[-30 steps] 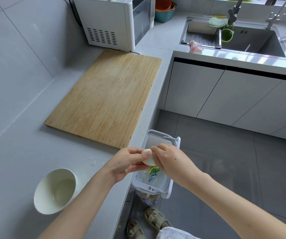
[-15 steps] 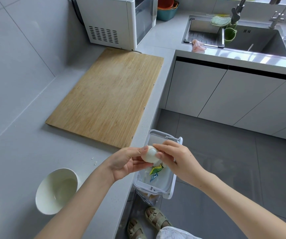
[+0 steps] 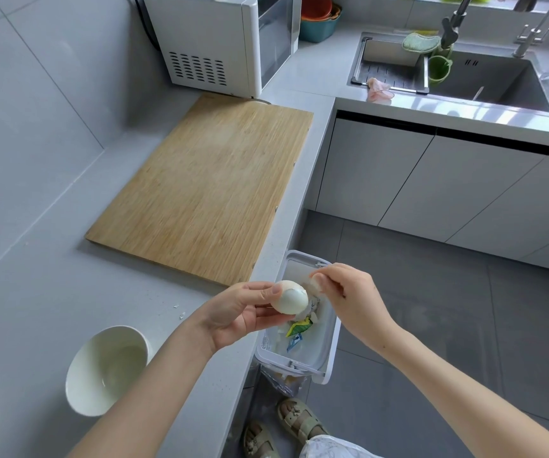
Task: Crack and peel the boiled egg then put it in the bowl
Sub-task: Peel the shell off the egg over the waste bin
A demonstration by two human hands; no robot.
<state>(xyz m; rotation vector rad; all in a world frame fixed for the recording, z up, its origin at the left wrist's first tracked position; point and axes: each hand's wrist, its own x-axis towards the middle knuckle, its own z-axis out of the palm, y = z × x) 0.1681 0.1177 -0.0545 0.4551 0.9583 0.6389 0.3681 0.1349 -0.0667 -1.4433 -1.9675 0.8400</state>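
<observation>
As we stand at the counter edge, left hand: curled round the boiled egg, thumb on top and fingers underneath.
Egg: partly peeled, with smooth white showing on the side facing us and a cap of shell on the end by our thumb. We've got it in the air right over the near corner of the bin, nowhere near the bowl yet.
Right hand: just beside the egg, fingertips pinching a small bit of shell that's come free of it.
Trash bin: small white one hanging off the counter front below both hands, with shell bits and a yellow and blue wrapper inside.
Counter: grey, with a couple of shell crumbs just left of our left wrist.
Bowl: white, on the counter by our left forearm, well apart from the egg.
Cutting board: wooden, further back on the counter.
Microwave: white, behind the board.
Sink: far right, on the other run of counter.
</observation>
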